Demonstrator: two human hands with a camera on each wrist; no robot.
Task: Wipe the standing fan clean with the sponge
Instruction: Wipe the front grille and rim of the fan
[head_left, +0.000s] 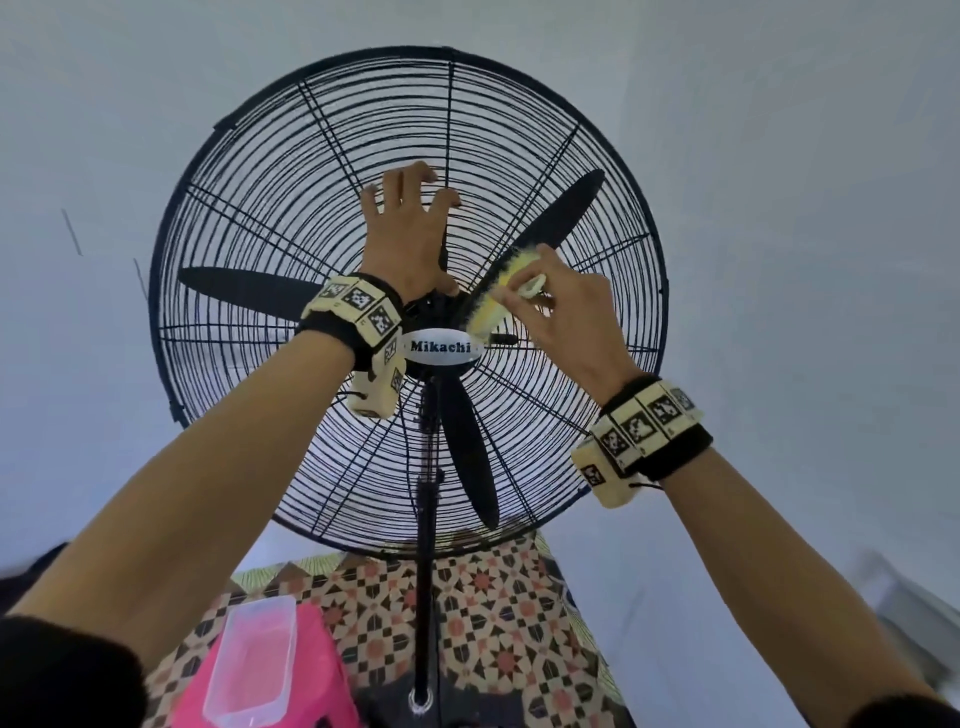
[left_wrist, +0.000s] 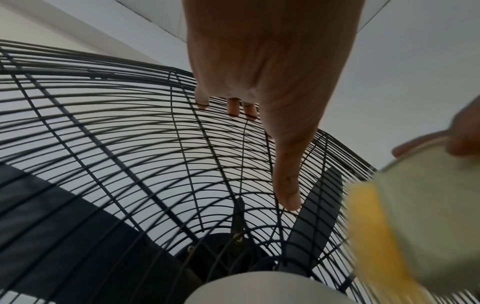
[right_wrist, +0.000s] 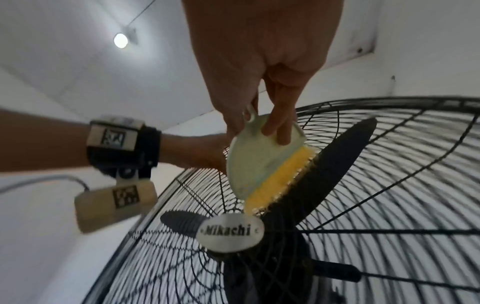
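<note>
The black standing fan (head_left: 545, 415) fills the head view, its wire grille facing me with a white "Mikachi" badge (head_left: 440, 347) at the hub. My left hand (head_left: 410, 208) lies spread on the grille above the hub, fingers (left_wrist: 233, 109) and thumb pressed against the wires. My right hand (head_left: 524, 280) pinches the pale handle of a yellow sponge scrubber (head_left: 493, 301). The scrubber's yellow edge (right_wrist: 280, 176) touches the grille just up and right of the badge (right_wrist: 230, 232), over a black blade (right_wrist: 337, 164). In the left wrist view the sponge (left_wrist: 415, 216) is blurred at the right.
The fan's black pole (head_left: 426, 571) runs down to a patterned tiled floor (head_left: 493, 597). A pink stool (head_left: 322, 675) with a clear plastic container (head_left: 254, 660) on it stands at the lower left. White walls surround the fan.
</note>
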